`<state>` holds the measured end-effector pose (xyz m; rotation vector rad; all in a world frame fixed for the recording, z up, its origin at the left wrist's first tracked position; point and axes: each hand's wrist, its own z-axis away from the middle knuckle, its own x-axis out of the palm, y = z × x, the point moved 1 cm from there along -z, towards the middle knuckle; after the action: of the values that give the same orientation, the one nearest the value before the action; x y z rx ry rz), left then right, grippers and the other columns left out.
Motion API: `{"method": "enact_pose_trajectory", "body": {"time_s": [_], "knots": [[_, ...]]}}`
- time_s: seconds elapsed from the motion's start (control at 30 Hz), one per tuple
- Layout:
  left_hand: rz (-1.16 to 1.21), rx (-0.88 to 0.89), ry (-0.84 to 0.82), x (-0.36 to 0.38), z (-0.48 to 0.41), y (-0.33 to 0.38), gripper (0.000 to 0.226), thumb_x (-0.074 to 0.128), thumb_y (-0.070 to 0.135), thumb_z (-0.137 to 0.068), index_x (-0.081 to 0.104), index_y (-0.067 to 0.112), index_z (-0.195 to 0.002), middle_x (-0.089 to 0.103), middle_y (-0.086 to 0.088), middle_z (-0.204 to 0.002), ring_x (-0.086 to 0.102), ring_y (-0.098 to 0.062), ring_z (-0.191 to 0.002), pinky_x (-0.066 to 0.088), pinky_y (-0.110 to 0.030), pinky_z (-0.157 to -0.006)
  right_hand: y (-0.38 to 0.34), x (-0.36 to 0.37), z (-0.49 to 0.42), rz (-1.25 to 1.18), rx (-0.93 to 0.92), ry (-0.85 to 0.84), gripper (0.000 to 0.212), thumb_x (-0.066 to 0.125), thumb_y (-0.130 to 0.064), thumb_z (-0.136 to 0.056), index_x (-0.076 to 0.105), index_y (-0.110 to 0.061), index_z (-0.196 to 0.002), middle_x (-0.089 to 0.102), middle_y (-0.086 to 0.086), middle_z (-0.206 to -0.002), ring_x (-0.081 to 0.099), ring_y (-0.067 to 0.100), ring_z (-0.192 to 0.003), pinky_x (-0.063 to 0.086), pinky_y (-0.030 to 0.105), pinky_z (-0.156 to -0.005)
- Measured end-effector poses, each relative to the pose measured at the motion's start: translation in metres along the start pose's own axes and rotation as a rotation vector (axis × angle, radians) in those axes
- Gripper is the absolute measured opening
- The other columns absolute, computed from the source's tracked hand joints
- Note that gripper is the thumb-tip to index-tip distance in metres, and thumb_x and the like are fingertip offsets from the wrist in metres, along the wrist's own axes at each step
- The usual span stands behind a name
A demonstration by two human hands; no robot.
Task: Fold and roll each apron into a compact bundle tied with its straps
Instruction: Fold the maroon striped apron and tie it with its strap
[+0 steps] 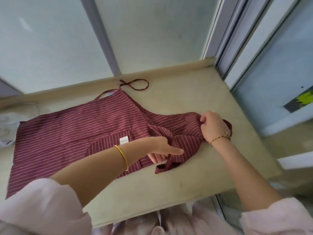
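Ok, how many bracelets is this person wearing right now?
2: a gold bangle on the left wrist, and a thin bracelet on the right wrist. The rolled-up sleeves could hide others higher up the arms.

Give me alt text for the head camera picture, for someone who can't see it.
A dark red striped apron lies spread on a pale surface. The right hand pinches its top edge; the left hand grips fabric by a strap.
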<state>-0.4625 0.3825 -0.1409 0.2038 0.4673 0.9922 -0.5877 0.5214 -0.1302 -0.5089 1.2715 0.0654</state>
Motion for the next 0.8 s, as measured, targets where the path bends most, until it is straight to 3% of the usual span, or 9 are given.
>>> {"method": "enact_pose_trajectory", "body": {"time_s": [0.03, 0.1, 0.2, 0.3, 0.4, 0.47, 0.57, 0.67, 0.8], "knots": [[0.023, 0.022, 0.081, 0.003, -0.003, 0.005, 0.048, 0.061, 0.048, -0.088, 0.058, 0.002, -0.102, 0.062, -0.006, -0.08, 0.063, -0.016, -0.069, 0.058, -0.027, -0.065, 0.009, -0.001, -0.001, 0.017, 0.048, -0.069, 0.012, 0.046, -0.01, -0.091, 0.052, -0.021, -0.093, 0.059, 0.007, -0.105, 0.062, 0.026, -0.08, 0.052, 0.041, -0.077], [0.072, 0.055, 0.221, 0.006, -0.009, 0.013, 0.02, 0.058, 0.025, -0.092, 0.056, 0.005, -0.095, 0.055, -0.005, -0.074, 0.055, -0.015, -0.058, 0.057, -0.028, -0.062, 0.022, 0.004, 0.001, -0.059, 0.158, -0.232, 0.005, 0.046, -0.011, -0.094, 0.048, -0.014, -0.097, 0.06, 0.011, -0.087, 0.068, 0.027, -0.065, 0.058, 0.038, -0.062], [0.212, 0.06, 0.318, 0.001, -0.011, 0.023, 0.019, 0.051, 0.015, -0.094, 0.051, 0.005, -0.11, 0.049, -0.005, -0.074, 0.045, -0.015, -0.052, 0.047, -0.027, -0.048, 0.037, 0.018, 0.006, -0.213, 0.3, -0.385, 0.023, 0.048, -0.008, -0.094, 0.044, -0.004, -0.116, 0.061, 0.016, -0.086, 0.067, 0.027, -0.052, 0.053, 0.031, -0.042], [0.33, 0.055, 0.325, 0.0, -0.01, 0.027, 0.032, 0.064, 0.027, -0.088, 0.048, 0.01, -0.11, 0.046, -0.003, -0.074, 0.041, -0.014, -0.057, 0.036, -0.025, -0.047, 0.045, 0.032, 0.007, -0.244, 0.277, -0.256, 0.03, 0.052, -0.006, -0.092, 0.041, -0.009, -0.12, 0.056, 0.01, -0.086, 0.068, 0.033, -0.071, 0.056, 0.036, -0.053], [0.418, 0.051, 0.295, 0.005, -0.009, 0.028, 0.034, 0.072, 0.024, -0.083, 0.046, 0.011, -0.101, 0.051, -0.006, -0.078, 0.046, -0.016, -0.065, 0.041, -0.025, -0.055, 0.05, 0.037, -0.003, -0.018, 0.159, -0.1, 0.021, 0.052, -0.006, -0.092, 0.054, -0.008, -0.112, 0.061, 0.012, -0.097, 0.063, 0.033, -0.091, 0.051, 0.035, -0.071], [0.46, 0.069, 0.288, 0.003, -0.001, 0.035, 0.017, 0.063, 0.008, -0.088, 0.047, 0.01, -0.088, 0.052, -0.007, -0.075, 0.051, -0.016, -0.061, 0.049, -0.023, -0.051, 0.051, 0.034, -0.013, 0.064, 0.103, -0.084, 0.021, 0.049, -0.007, -0.093, 0.062, -0.01, -0.108, 0.059, 0.012, -0.096, 0.062, 0.032, -0.093, 0.048, 0.033, -0.069], [0.609, 0.078, 0.246, -0.016, 0.012, 0.04, 0.012, 0.049, -0.005, -0.092, 0.05, 0.005, -0.084, 0.056, -0.017, -0.081, 0.06, -0.024, -0.058, 0.058, -0.034, -0.055, 0.05, 0.024, -0.032, 0.089, 0.021, -0.054, 0.022, 0.046, -0.007, -0.093, 0.06, -0.013, -0.109, 0.056, 0.014, -0.108, 0.057, 0.035, -0.099, 0.045, 0.033, -0.068], [0.556, 0.044, 0.222, -0.041, 0.027, 0.04, 0.015, 0.041, -0.006, -0.093, 0.047, 0.007, -0.09, 0.049, -0.011, -0.071, 0.048, -0.012, -0.041, 0.041, -0.017, -0.036, 0.041, 0.004, -0.052, -0.012, -0.046, 0.138, 0.019, 0.041, -0.004, -0.094, 0.056, -0.009, -0.105, 0.051, 0.017, -0.111, 0.057, 0.037, -0.09, 0.041, 0.035, -0.067], [0.602, 0.019, 0.142, -0.06, 0.043, 0.043, 0.01, 0.04, -0.003, -0.094, 0.046, 0.004, -0.099, 0.049, -0.01, -0.072, 0.043, -0.01, -0.046, 0.037, -0.014, -0.038, 0.036, -0.022, -0.076, -0.132, -0.019, 0.282, 0.021, 0.043, -0.005, -0.095, 0.055, -0.006, -0.113, 0.048, 0.015, -0.12, 0.054, 0.033, -0.095, 0.037, 0.033, -0.068]]}}
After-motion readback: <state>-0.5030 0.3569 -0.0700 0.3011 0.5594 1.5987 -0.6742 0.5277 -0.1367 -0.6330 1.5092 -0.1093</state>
